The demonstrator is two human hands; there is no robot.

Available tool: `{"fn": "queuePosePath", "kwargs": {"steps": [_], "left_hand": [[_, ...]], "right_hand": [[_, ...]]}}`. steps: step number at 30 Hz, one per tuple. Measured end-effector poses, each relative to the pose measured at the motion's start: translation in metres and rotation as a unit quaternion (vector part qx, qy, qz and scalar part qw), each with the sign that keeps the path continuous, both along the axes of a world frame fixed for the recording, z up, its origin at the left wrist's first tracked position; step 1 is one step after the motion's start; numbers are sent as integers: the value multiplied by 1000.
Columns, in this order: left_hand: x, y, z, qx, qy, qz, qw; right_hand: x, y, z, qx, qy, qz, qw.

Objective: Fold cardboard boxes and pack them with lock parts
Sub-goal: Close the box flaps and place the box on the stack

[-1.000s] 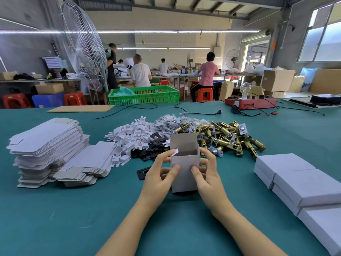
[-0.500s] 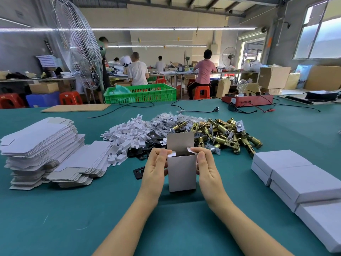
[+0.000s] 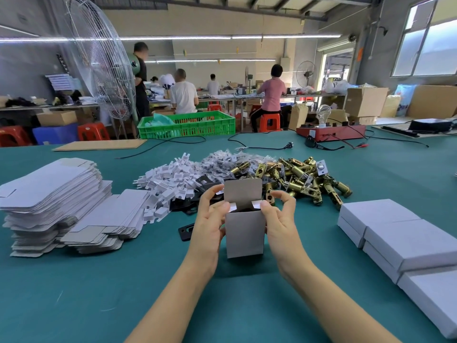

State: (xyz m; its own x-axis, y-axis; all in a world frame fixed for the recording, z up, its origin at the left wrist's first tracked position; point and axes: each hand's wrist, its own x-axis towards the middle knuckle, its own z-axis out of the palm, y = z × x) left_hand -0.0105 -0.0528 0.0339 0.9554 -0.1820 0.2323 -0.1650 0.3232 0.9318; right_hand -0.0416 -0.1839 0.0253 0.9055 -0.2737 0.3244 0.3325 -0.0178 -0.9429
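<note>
Small grey box (image 3: 244, 233), upright on the green table (image 3: 74, 293), back lid flap raised, two white side flaps turned inward at the mouth. Gripped on both sides: left hand (image 3: 210, 224) curled round the left wall, thumb on the left flap; right hand (image 3: 279, 221) round the right wall, thumb on the right flap. Likely risks: flaps springing back if thumbs lift early; thin walls buckling under too hard a squeeze. Behind the box, one heap of brass lock parts (image 3: 304, 179), too many to count, plus white plastic pieces (image 3: 168, 179). Left of the box, two stacks of flat blanks (image 3: 49, 194). Right of the box, about five closed boxes (image 3: 395, 231).
</note>
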Motion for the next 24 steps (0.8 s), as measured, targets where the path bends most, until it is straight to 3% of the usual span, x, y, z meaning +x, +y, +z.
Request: {"fn": "queuePosePath", "kwargs": {"steps": [6, 12, 24], "left_hand": [[-1, -2, 3, -23, 17, -19, 999], [0, 1, 0, -70, 27, -73, 995], [-5, 5, -2, -13, -4, -43, 999]], "right_hand": [[2, -6, 4, -45, -11, 28, 999], [-3, -5, 3, -23, -23, 44, 999], [-6, -6, -1, -44, -13, 55, 997]]}}
